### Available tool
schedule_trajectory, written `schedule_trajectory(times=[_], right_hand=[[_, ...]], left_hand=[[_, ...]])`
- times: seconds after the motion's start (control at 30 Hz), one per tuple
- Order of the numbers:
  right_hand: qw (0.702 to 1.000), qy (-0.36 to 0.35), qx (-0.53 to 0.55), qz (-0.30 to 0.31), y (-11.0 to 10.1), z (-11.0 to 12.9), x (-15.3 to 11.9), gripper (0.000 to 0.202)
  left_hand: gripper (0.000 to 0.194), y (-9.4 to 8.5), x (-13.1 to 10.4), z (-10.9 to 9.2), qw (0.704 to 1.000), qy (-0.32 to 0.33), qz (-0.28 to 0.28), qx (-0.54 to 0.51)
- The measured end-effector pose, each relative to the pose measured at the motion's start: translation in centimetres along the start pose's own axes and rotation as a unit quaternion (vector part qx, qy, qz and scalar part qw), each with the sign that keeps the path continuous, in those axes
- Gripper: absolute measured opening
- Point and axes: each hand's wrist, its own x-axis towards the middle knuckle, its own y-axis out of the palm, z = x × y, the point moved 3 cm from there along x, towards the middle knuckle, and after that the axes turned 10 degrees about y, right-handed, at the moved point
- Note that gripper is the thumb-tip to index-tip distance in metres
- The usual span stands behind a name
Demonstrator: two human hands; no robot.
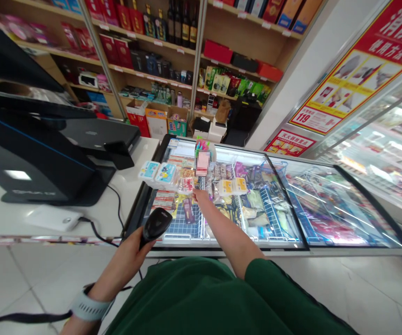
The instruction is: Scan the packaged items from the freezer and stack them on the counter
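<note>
My left hand (130, 253) is wrapped round the handle of a black barcode scanner (159, 222), held over the near left corner of the glass-topped freezer (183, 239). On the freezer glass, my right hand (200, 195) has its fingers closed at the right edge of a red-and-white packet (186, 185). Left of that packet stand clear-sided boxes with blue-and-white lids (166, 173). To the right lie two boxes with yellow-and-white labels (233, 186). Behind my right hand is a container of colourful items (201, 145), partly blurred out.
A black checkout terminal (36, 153) stands on the white counter (117, 214) at left, with a white device (54, 217) and cables. Bagged frozen goods (253, 211) fill baskets under the glass. Shelves of bottles (181, 25) rise behind; a red-and-yellow sign (352, 70) hangs at right.
</note>
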Motion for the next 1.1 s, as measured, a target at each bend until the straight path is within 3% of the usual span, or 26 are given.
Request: schedule_trajectory(times=[0.1, 0.23, 0.4, 0.57, 0.8, 1.1], right_hand=[[0.999, 0.008, -0.03, -0.019, -2.2, -0.4, -0.3, 0.033], [0.996, -0.035, -0.055, -0.062, -6.4, -1.0, -1.5, 0.022], [0.984, -0.117, -0.063, -0.117, -11.8, -1.5, -4.0, 0.009], [0.972, -0.161, -0.069, -0.157, -15.6, -1.8, -6.8, 0.005], [0.966, -0.165, -0.056, -0.189, -18.0, -2.4, -8.8, 0.005], [0.979, -0.114, 0.006, -0.169, -19.2, -3.6, -8.2, 0.008]], left_hand=[[0.035, 0.2, 0.6, -0.7, 1.0, 0.012, 0.0, 0.002], [0.039, 0.9, 1.8, -1.6, 0.999, 0.043, 0.022, 0.008], [0.04, 2.7, 3.8, -3.6, 0.992, 0.103, 0.076, 0.004], [0.038, 4.6, 5.5, -6.3, 0.982, 0.155, 0.106, -0.001], [0.037, 6.5, 6.7, -8.3, 0.971, 0.193, 0.143, 0.019], [0.039, 7.2, 7.1, -9.1, 0.971, 0.183, 0.152, 0.005]])
